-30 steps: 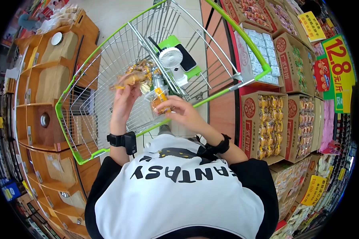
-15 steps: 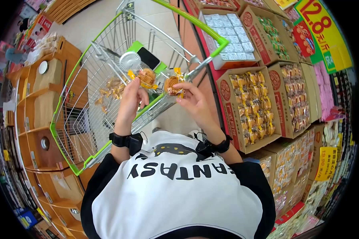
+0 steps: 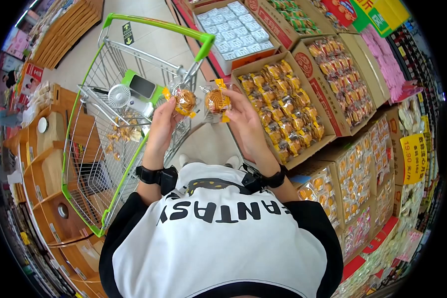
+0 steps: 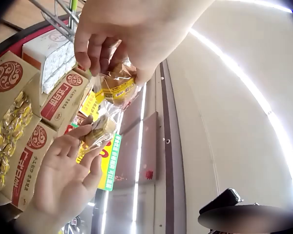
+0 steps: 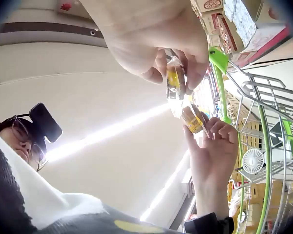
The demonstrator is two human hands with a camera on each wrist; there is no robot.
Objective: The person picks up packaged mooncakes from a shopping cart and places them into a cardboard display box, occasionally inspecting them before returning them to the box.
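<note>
In the head view my left hand pinches a clear-wrapped round mooncake with yellow ends. My right hand pinches a second wrapped mooncake, level with the first and a small distance to its right. Seen from the left wrist, the left hand's fingers curl over the edge of its packet, and the other packet is between the right hand's thumb and fingers. The right wrist view shows both packets edge-on, the right hand's one close to the camera.
A green-edged shopping cart stands at the left, holding wrapped pastries, a white fan and a phone. Open boxes of wrapped mooncakes and white packets line the right. Wooden shelves stand far left.
Both hands have moved out from over the cart, with the two mooncakes now held apart side by side. The view has turned towards the boxes, and the cart appears further left.
</note>
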